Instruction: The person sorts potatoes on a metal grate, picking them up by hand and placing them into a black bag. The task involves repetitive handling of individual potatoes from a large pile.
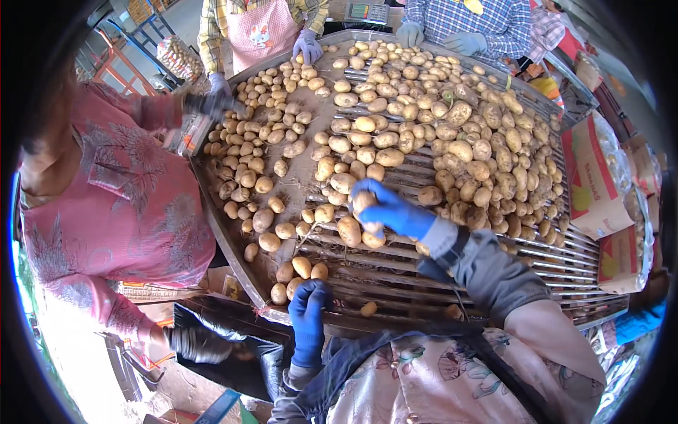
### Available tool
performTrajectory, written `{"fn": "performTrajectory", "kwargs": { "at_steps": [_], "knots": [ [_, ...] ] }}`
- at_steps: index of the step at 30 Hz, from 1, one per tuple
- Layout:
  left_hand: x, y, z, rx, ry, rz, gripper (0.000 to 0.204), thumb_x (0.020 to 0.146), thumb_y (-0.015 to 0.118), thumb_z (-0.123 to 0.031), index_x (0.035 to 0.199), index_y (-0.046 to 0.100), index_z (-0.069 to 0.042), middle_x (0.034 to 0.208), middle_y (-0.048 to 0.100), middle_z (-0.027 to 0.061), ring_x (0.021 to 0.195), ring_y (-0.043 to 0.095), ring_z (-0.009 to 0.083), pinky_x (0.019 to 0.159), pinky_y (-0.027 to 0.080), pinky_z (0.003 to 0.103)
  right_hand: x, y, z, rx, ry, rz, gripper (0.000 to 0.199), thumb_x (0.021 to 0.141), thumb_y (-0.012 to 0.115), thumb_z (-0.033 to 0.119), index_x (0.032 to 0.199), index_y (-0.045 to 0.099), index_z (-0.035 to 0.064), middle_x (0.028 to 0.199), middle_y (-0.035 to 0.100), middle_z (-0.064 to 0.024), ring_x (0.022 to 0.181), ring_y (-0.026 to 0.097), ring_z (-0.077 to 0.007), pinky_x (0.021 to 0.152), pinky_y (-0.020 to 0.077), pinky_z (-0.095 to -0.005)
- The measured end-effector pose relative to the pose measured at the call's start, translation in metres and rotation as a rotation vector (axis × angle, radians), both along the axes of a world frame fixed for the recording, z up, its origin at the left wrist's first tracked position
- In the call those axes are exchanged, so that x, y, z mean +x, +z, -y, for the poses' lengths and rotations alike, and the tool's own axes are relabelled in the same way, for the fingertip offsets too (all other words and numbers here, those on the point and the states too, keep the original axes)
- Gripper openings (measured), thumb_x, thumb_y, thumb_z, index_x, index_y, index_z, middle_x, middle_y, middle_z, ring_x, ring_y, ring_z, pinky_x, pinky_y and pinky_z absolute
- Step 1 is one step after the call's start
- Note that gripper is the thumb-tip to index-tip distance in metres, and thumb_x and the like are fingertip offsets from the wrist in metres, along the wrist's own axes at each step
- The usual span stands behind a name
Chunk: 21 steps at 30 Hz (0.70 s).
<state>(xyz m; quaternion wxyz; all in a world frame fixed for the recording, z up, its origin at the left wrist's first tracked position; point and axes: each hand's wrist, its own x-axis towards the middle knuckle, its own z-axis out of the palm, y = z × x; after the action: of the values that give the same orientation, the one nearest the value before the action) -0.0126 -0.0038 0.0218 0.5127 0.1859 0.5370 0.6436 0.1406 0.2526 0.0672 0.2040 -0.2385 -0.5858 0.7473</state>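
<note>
The right hand (390, 208), in a blue glove, is closed around a potato (363, 203) above the middle of the slatted table (494, 265). The left hand (308, 311), also gloved, rests at the table's near edge with fingers curled loosely and holding nothing, just beside a small cluster of potatoes (296, 274).

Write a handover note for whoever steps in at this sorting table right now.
Right hand, blue glove: closed around one potato, lifted over the slatted table.
Left hand, blue glove: open, resting at the near edge beside a small cluster of potatoes.
Done: smaller potatoes lie grouped on the left side.
Left: a large heap covers the centre and right.
Other people's gloved hands work the far and left edges; stay clear of them.
</note>
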Motion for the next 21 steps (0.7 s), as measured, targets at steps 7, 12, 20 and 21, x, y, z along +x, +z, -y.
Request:
{"fn": "performTrajectory", "kwargs": {
  "at_steps": [7,12,20,21],
  "knots": [
    [0.025,0.025,-0.024,0.103,-0.222,0.641,0.06,0.093,0.066,-0.044,0.137,0.044,-0.01,0.138,0.05,0.0111,0.12,0.058,0.0271,0.094,0.055,0.046,-0.01,0.023,0.1,0.477,0.114,0.144,0.021,0.098,0.062,0.028,0.102,0.055,0.0078,0.081,0.061,-0.0121,0.075,0.065,-0.0245,0.067,0.0506,-0.0383],
    [0.016,0.016,-0.022,0.207,-0.31,0.633,0.07,0.087,0.073,-0.045,0.142,0.041,-0.015,0.128,0.054,0.0095,0.114,0.06,0.0244,0.093,0.055,0.046,-0.021,0.002,0.098,0.676,0.107,0.131,0.023,0.101,0.057,0.028,0.109,0.061,0.007,0.094,0.067,-0.0126,0.087,0.067,-0.0266,0.076,0.0515,-0.04],
    [0.004,-0.011,-0.012,0.155,-0.069,0.603,0.04,0.091,0.067,-0.036,0.122,0.053,-0.015,0.094,0.061,0.0104,0.076,0.062,0.0255,0.064,0.054,0.038,-0.037,-0.017,-0.029,1.149,-0.135,0.611,0.053,0.087,0.069,0.024,0.136,0.051,0.0153,0.125,0.061,-0.0124,0.109,0.061,-0.0338,0.092,0.0508,-0.0451],
    [0.005,-0.01,-0.012,0.122,-0.049,0.655,0.037,0.092,0.066,-0.036,0.12,0.053,-0.015,0.093,0.061,0.0102,0.075,0.061,0.0252,0.062,0.053,0.037,-0.045,-0.023,-0.034,1.16,-0.099,0.655,0.054,0.087,0.07,0.024,0.137,0.051,0.0168,0.125,0.061,-0.0124,0.108,0.061,-0.0337,0.091,0.0508,-0.0456]
  ]
}}
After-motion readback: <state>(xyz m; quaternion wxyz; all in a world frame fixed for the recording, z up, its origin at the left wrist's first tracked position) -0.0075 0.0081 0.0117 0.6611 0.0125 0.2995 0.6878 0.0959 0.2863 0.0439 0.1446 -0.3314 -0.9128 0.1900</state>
